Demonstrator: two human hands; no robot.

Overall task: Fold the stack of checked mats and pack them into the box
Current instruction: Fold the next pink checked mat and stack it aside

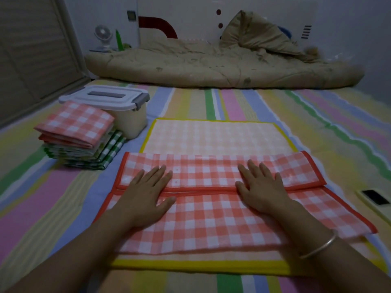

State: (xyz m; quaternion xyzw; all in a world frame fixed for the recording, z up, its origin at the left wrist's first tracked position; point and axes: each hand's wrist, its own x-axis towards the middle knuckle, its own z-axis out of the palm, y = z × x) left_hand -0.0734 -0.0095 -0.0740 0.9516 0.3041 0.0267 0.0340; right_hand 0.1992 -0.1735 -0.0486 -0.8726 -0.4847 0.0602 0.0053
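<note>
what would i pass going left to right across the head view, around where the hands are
folded stack → left hand → right hand → dark device. Both hands lie flat on the red mat. The box overlaps the stack, so it is left out.

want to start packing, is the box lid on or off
On: the white lid sits flat across the box beside the folded stack. Whether its grey latches are clipped, cannot tell.
</note>
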